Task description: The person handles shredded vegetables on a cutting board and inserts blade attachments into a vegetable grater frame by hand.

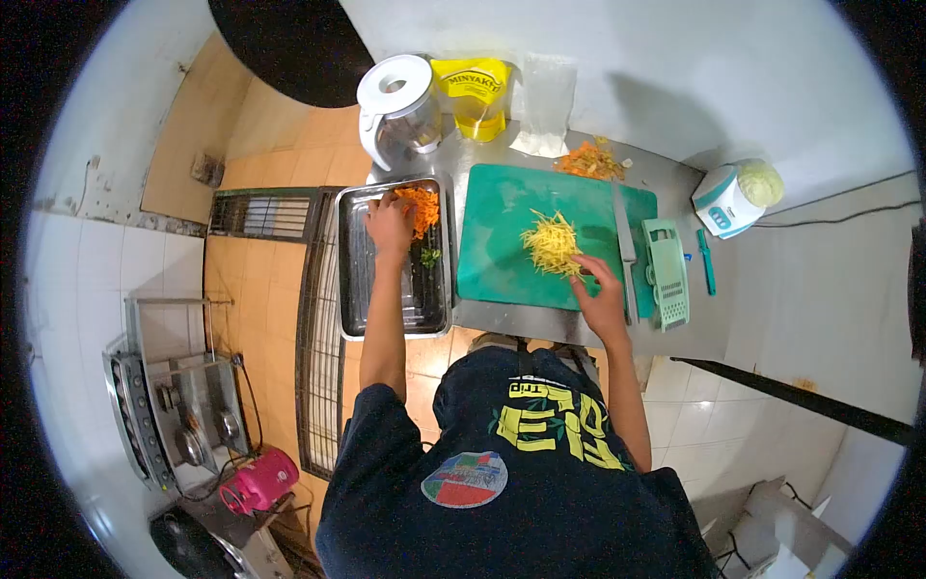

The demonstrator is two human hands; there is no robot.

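Note:
My left hand [390,230] reaches over a metal tray [351,289], its fingers slightly bent and apart beside a heap of shredded carrot [422,210]. Whether the fingertips touch the carrot is hard to see. A small bunch of chopped greens [430,257] lies lower in the tray. On the green cutting board [497,232] rests a pile of thin yellow strips [552,243]. My right hand [602,297] is at the pile's lower right edge, with thumb and fingers apart and touching the strips.
A long knife [625,236] and a light green grater [667,275] lie on the board's right side. A teal-handled tool [707,262] and a kitchen scale [725,201] are farther right. Behind stand a blender jug [397,106], a yellow pouch [475,96] and vegetable scraps [590,161].

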